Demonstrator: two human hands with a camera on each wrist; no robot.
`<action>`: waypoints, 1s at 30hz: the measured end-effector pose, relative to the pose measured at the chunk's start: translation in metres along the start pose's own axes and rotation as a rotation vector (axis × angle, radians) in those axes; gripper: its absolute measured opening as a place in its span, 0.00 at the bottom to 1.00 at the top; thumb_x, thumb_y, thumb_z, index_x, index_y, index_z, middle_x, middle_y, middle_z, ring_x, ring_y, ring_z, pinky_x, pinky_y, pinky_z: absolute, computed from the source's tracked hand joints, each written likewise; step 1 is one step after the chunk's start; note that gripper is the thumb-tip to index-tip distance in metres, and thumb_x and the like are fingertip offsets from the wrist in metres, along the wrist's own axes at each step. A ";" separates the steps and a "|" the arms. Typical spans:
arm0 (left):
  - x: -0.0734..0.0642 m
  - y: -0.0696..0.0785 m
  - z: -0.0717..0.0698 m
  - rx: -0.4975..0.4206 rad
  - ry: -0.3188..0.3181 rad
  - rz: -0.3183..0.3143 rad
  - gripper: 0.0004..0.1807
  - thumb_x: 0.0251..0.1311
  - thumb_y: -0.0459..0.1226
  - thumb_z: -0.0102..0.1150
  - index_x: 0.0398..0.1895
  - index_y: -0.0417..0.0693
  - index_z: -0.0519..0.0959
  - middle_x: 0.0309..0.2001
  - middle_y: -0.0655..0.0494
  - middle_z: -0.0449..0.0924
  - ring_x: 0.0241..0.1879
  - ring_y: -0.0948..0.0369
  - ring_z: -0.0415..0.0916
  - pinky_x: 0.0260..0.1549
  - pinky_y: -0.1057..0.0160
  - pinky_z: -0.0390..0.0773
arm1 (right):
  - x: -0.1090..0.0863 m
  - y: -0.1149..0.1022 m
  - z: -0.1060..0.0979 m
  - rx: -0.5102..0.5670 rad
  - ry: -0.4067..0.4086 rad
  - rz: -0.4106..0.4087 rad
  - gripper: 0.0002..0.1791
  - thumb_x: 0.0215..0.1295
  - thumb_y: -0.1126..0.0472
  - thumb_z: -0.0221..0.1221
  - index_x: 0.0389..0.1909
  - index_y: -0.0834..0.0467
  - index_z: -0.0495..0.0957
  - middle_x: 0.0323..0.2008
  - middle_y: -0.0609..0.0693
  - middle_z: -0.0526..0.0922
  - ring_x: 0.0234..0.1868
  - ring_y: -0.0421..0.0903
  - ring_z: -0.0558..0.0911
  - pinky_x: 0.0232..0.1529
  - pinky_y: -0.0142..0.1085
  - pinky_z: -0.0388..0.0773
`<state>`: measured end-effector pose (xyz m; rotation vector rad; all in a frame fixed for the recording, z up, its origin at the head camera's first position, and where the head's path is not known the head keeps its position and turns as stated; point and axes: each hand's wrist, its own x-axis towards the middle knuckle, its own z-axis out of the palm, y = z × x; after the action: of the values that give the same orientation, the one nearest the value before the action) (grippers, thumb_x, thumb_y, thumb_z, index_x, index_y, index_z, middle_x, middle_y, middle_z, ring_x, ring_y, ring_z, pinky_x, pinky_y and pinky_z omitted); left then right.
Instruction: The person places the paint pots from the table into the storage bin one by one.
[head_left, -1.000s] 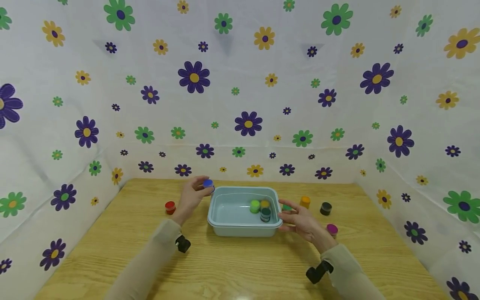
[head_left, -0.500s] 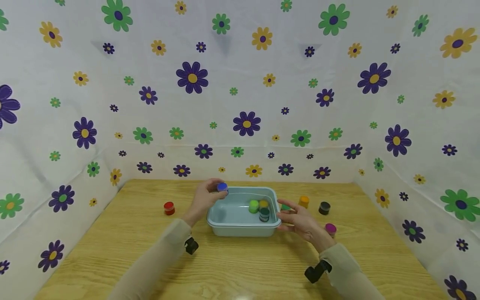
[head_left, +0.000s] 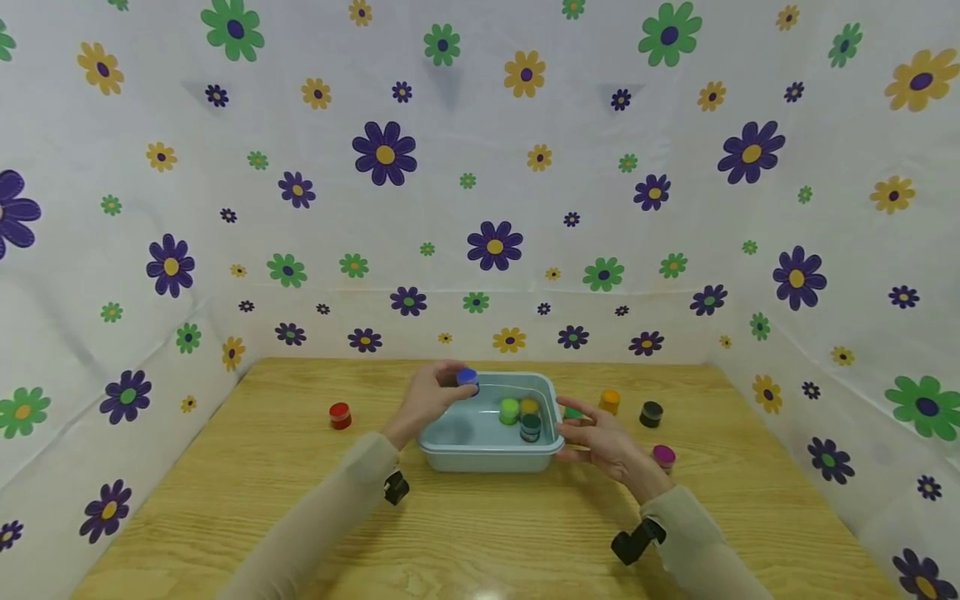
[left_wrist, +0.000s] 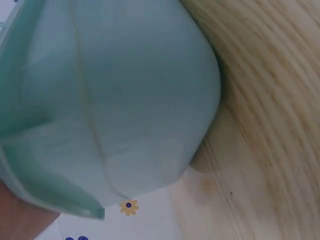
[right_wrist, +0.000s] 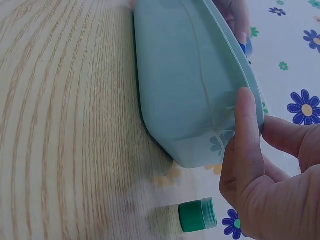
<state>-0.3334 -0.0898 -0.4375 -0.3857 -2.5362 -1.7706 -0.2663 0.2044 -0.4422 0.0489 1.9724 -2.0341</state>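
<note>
My left hand (head_left: pixel 429 400) pinches a small blue-lidded paint pot (head_left: pixel 467 379) above the back left part of a pale blue plastic tub (head_left: pixel 480 461). Inside the tub, toward its right end, stand three pots: light green (head_left: pixel 509 411), yellow (head_left: pixel 529 406) and dark teal (head_left: pixel 530 427). At the tub's right end my right hand (head_left: pixel 611 446) holds the rim, one digit against the outer wall and another at the lip in the right wrist view. The left wrist view shows mainly the tub's outer wall (left_wrist: pixel 135 90); the held pot is hidden there.
On the wooden table (head_left: pixel 480 533), a red pot (head_left: pixel 341 415) stands left of the tub. To the right are orange (head_left: pixel 610 402), black (head_left: pixel 652 414) and magenta (head_left: pixel 663 457) pots, plus a green pot (right_wrist: pixel 196 215) partly behind my right hand. Flower-printed cloth (head_left: pixel 480 175) encloses the table.
My left hand has carried the blue pot rightward, from beside the tub's back left corner to over its inside. The right hand stays at the tub's right end.
</note>
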 end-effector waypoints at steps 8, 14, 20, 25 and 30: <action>0.001 0.003 0.014 0.023 -0.110 -0.029 0.19 0.59 0.39 0.68 0.53 0.48 0.80 0.47 0.52 0.83 0.47 0.58 0.80 0.48 0.60 0.83 | 0.000 -0.001 0.002 0.003 0.017 0.013 0.34 0.69 0.67 0.57 0.74 0.55 0.59 0.53 0.62 0.72 0.43 0.48 0.81 0.41 0.39 0.86; -0.001 0.004 0.021 0.073 -0.187 -0.009 0.17 0.61 0.36 0.65 0.53 0.43 0.79 0.47 0.48 0.81 0.46 0.56 0.80 0.43 0.60 0.85 | -0.001 0.000 0.002 -0.006 -0.004 0.000 0.35 0.69 0.66 0.58 0.74 0.57 0.58 0.55 0.64 0.70 0.42 0.47 0.81 0.42 0.39 0.86; 0.003 0.001 0.025 0.121 -0.188 -0.019 0.21 0.55 0.38 0.71 0.54 0.49 0.80 0.52 0.48 0.81 0.42 0.57 0.81 0.37 0.61 0.85 | 0.000 0.000 0.003 -0.002 -0.002 -0.002 0.34 0.69 0.67 0.58 0.74 0.56 0.59 0.54 0.63 0.71 0.43 0.47 0.82 0.42 0.39 0.86; 0.007 0.000 0.031 0.140 -0.228 -0.025 0.21 0.52 0.37 0.73 0.51 0.49 0.81 0.51 0.47 0.82 0.38 0.57 0.82 0.36 0.59 0.85 | 0.000 -0.001 0.002 0.000 0.002 -0.001 0.34 0.69 0.68 0.57 0.74 0.56 0.58 0.54 0.63 0.71 0.42 0.47 0.81 0.41 0.37 0.86; 0.006 0.003 0.036 0.155 -0.282 -0.009 0.19 0.51 0.32 0.72 0.48 0.46 0.82 0.48 0.45 0.81 0.40 0.57 0.79 0.35 0.60 0.85 | -0.001 -0.002 0.002 0.005 -0.007 -0.001 0.34 0.70 0.67 0.56 0.75 0.56 0.57 0.54 0.63 0.71 0.42 0.47 0.82 0.41 0.37 0.86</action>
<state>-0.3345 -0.0539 -0.4464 -0.6600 -2.8426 -1.6095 -0.2653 0.2031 -0.4402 0.0419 1.9638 -2.0365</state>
